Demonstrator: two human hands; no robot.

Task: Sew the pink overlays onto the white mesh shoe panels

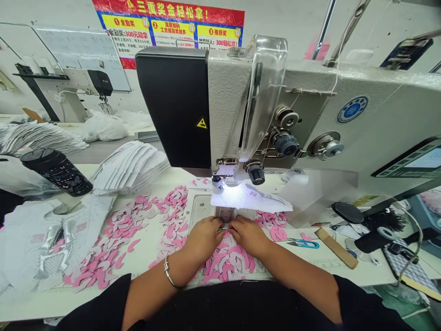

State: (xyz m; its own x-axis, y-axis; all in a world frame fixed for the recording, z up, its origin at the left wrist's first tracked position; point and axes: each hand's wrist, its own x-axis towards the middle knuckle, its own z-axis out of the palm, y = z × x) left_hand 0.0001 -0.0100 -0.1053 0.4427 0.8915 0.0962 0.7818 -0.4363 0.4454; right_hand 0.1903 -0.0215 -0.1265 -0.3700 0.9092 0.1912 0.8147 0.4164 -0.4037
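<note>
Both of my hands meet in front of the sewing machine's (227,105) needle area, just above a heap of curved pink and white fabric pieces (229,259). My left hand (206,234) has its fingers curled in a pinch, with a metal bangle on the wrist. Facing it, my right hand (248,234) pinches too. A small pink piece shows between the fingertips, mostly covered by them. Beyond the hands, a white mesh shoe upper piece (250,196) lies under the lit presser foot (217,183), apart from my fingers.
More pink pieces (127,220) spread leftward. White mesh panels (131,168) are stacked behind them, beside a black tumbler (57,171). Silvery-trimmed uppers (51,243) lie far left. On the right are blue thread snips (303,243), a brown strip (336,248) and a black spool (375,239).
</note>
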